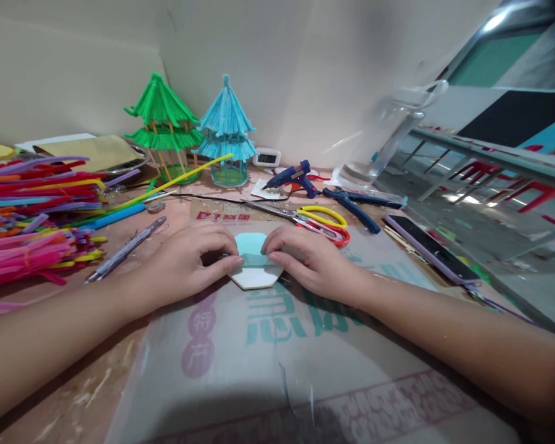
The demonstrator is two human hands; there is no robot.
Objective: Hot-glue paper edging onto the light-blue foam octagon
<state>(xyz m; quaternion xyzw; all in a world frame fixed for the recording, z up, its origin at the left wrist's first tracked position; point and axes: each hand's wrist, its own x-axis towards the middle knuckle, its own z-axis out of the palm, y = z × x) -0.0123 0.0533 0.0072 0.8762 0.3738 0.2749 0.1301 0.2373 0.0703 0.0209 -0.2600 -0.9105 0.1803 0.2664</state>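
Note:
A small octagonal board (258, 277) lies on the printed plastic-covered mat, its near part bare white. Over its far part is a light-blue sheet (251, 242), whose near edge stands up or folds back in a darker band. My left hand (198, 256) pinches this sheet's left end between thumb and fingers. At the right end, my right hand (308, 256) pinches the same edge. Both hands rest low over the mat, and the fingertips partly cover the board's sides. Whether the sheet is stuck to the board I cannot tell.
Scissors (321, 223), a blue glue gun (296, 177) and pliers (358, 203) lie beyond my hands. Green (161, 117) and blue (226, 132) pavilion models stand behind. Pipe cleaners (32, 216) and a pen (129, 248) are left; a phone (432, 246) and clear jug (374, 142) right.

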